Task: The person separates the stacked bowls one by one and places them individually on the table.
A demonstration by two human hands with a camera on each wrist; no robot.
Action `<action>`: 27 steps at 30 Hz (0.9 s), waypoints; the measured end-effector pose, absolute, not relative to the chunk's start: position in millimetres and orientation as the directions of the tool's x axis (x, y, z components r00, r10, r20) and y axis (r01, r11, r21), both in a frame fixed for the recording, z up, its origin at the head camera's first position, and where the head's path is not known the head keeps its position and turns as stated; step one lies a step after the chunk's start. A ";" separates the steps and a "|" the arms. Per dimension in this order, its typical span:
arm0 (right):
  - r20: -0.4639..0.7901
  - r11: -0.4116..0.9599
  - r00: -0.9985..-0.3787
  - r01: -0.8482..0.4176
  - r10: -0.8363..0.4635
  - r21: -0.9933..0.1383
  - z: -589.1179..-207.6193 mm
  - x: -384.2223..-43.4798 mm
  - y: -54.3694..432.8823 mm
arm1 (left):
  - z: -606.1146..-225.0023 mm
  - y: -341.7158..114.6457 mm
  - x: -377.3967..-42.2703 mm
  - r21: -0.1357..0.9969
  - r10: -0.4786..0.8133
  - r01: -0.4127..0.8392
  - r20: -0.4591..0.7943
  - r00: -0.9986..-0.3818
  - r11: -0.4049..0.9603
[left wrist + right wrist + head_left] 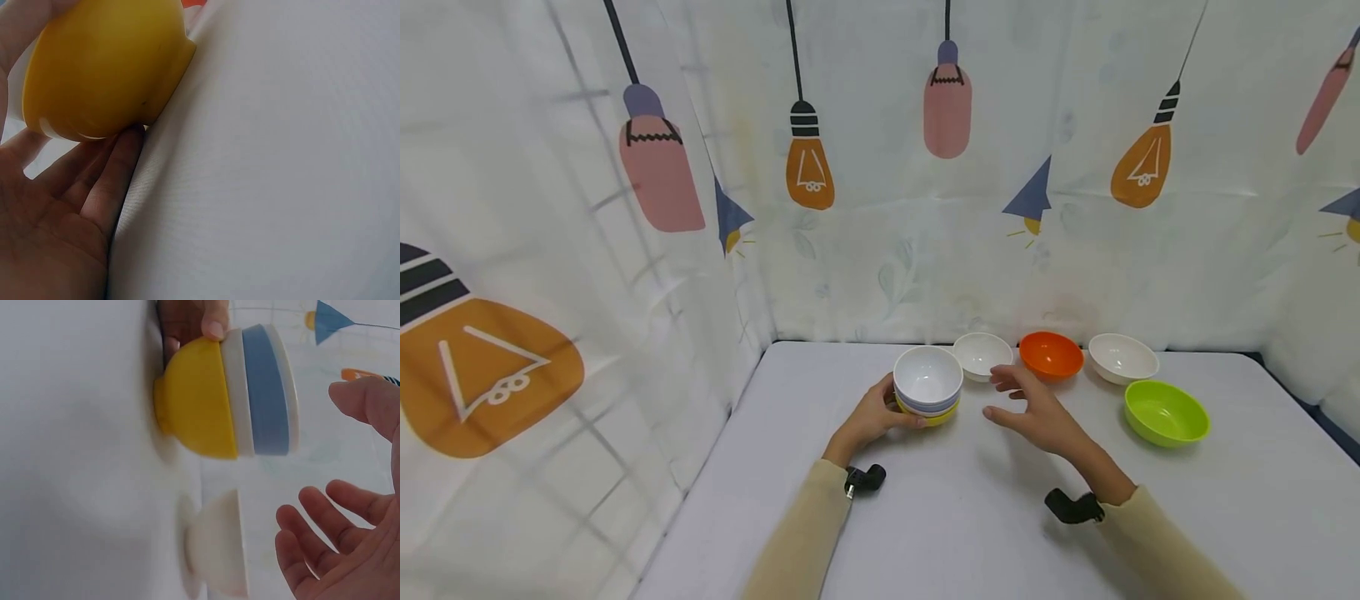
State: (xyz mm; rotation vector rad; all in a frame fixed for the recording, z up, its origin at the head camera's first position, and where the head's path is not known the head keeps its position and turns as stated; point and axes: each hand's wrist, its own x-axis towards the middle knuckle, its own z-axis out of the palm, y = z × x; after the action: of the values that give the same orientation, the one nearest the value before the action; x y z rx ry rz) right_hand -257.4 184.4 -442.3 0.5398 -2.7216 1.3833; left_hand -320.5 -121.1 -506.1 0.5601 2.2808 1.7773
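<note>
Left of the table's middle stands a stack of nested bowls, with a yellow bowl at the bottom. Above it the right wrist view shows a white rim, then a blue bowl, and a white bowl on top. My left hand grips the yellow bowl from the left, thumb near its rim and fingers around its far side. In the left wrist view, fingertips reach close to the bowl's foot. My right hand hovers to the right of the stack, fingers spread and holding nothing.
Behind the stack, along the table's back edge, stand a white bowl, an orange bowl and another white bowl. A lime green bowl sits farther right. A patterned curtain encloses the white table.
</note>
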 end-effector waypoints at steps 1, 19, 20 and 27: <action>0.186 0.536 -0.939 -0.319 -0.288 -0.782 -442.2 -260.9 179.5 | -506.6 -120.9 -320.5 0.963 0.410 0.174 0.077 -0.909 0.206; 0.105 0.471 -0.935 -0.266 -0.339 -0.841 -456.5 -299.8 132.5 | -504.0 -121.7 -317.6 0.960 0.409 0.155 0.049 -0.911 0.231; 0.104 0.471 -0.934 -0.266 -0.342 -0.841 -456.2 -300.6 130.9 | -503.5 -121.7 -317.4 0.960 0.408 0.154 0.048 -0.912 0.232; 0.094 0.457 -0.929 -0.263 -0.358 -0.850 -453.5 -305.2 122.9 | -503.0 -121.7 -318.3 0.957 0.401 0.166 0.060 -0.914 0.236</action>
State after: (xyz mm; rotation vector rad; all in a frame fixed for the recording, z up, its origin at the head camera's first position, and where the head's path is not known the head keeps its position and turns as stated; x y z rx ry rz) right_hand -305.2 122.9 -453.5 0.5910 -2.7637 1.5842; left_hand -318.3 -121.7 -503.0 0.5376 2.3060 1.7474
